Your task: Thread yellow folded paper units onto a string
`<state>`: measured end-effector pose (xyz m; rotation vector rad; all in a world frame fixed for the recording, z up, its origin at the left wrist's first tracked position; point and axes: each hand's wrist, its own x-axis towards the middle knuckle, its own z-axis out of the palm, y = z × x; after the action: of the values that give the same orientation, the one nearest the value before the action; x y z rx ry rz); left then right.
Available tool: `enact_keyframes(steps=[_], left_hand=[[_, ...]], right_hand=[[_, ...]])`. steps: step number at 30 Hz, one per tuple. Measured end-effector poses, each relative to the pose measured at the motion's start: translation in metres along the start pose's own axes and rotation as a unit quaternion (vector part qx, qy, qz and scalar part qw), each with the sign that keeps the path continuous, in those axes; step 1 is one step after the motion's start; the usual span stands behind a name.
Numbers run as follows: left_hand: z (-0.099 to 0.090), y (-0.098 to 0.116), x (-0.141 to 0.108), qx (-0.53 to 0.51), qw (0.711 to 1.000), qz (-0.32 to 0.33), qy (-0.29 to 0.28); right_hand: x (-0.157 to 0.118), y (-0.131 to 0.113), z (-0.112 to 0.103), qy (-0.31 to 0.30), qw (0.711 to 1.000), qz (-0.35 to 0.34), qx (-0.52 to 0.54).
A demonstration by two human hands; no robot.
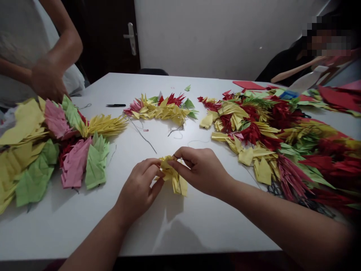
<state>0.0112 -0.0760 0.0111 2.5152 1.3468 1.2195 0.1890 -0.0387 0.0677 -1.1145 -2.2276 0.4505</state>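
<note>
Near the middle of the white table (93, 222), a small bunch of folded yellow paper (178, 183) is held above the surface. My left hand (141, 186) pinches its left side, fingers closed on the paper. My right hand (201, 169) is closed at the top of the bunch, thumb and forefinger pressed together on a dark thread that runs by the yellow paper. Farther back lies a strip of folded yellow, red, pink and green paper (158, 109), with loose dark threads in front of it.
Large bundles of folded paper (97, 162) lie at the left, and a long colourful pile (254, 131) covers the right. Small dark scissors or snips (115, 105) lie at the back left. One person (50, 75) stands at the left; another sits at the back right.
</note>
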Motion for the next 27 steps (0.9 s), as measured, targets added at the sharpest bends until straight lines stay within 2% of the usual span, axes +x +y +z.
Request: enact_keyframes(steps=[7, 11, 14, 17, 23, 27], left_hand=[[0.0, -0.002, 0.003, -0.042, 0.999, -0.022, 0.01], [0.0, -0.002, 0.005, -0.073, 0.996, -0.051, -0.004], [0.0, -0.002, 0.005, -0.087, 0.994, -0.061, -0.018], [0.001, -0.002, 0.004, -0.09, 0.993, -0.067, -0.029], [-0.003, 0.0, 0.003, -0.109, 0.988, -0.087, -0.065], [-0.004, 0.001, 0.003, -0.123, 0.985, -0.094, -0.076]], right_hand=[[0.007, 0.003, 0.0, -0.05, 0.995, 0.081, 0.033], [0.011, 0.006, -0.001, -0.079, 0.981, 0.128, 0.121], [0.015, 0.008, -0.009, -0.063, 0.965, 0.16, 0.199], [0.022, 0.01, -0.021, -0.044, 0.955, 0.193, 0.222], [0.033, 0.009, -0.043, -0.034, 0.956, 0.203, 0.211], [0.038, 0.0, -0.057, -0.032, 0.963, 0.177, 0.199]])
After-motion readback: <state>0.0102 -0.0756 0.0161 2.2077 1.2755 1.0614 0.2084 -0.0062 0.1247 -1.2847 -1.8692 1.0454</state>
